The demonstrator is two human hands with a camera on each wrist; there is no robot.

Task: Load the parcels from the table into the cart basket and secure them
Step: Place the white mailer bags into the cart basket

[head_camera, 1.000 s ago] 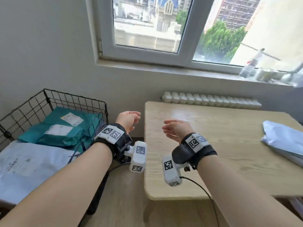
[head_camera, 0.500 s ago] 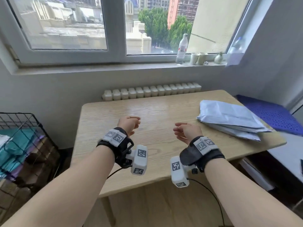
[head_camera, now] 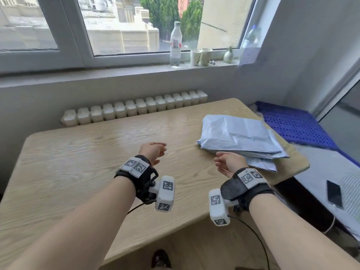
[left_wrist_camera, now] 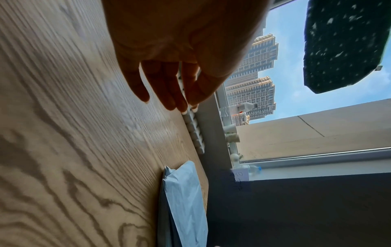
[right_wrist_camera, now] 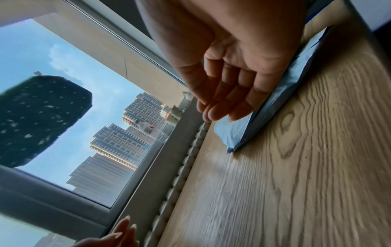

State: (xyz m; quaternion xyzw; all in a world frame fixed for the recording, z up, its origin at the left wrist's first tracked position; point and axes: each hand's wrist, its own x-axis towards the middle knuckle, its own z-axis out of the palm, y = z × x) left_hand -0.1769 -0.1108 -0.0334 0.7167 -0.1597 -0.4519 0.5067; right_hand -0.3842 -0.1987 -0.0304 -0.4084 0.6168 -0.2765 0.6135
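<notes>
The tabletop (head_camera: 81, 158) now fills the head view, whereas a second ago the wire cart basket with its teal and white parcels was seen at the left; the basket is no longer in view. The view has been swung to the right, and the stack of pale blue-grey parcels (head_camera: 239, 137) at the right end of the tabletop has been brought from the frame's edge to just ahead of the arms. This is judged to mean that a drop into the basket is finished and the next pickup is being approached.

The parcels are seen lying flat, one on another, their near edges close to the tabletop's right corner. At least two layers can be told; the exact count cannot.

The left hand (head_camera: 153, 152) is held above the bare wood near the middle, fingers loosely curled, nothing in it. The right hand (head_camera: 228, 162) is held just short of the stack's near edge, fingers relaxed and empty; in the right wrist view no contact with the parcels is shown. The two hands are kept well apart.

Beyond, a white radiator (head_camera: 134, 109) runs along the wall, and a bottle (head_camera: 176, 43) and paper cups (head_camera: 200, 57) stand on the sill. A blue perforated panel (head_camera: 296, 125) lies right of the tabletop, and a phone (head_camera: 334, 193) on a surface below. Nothing is seen between the hands and the parcels.
</notes>
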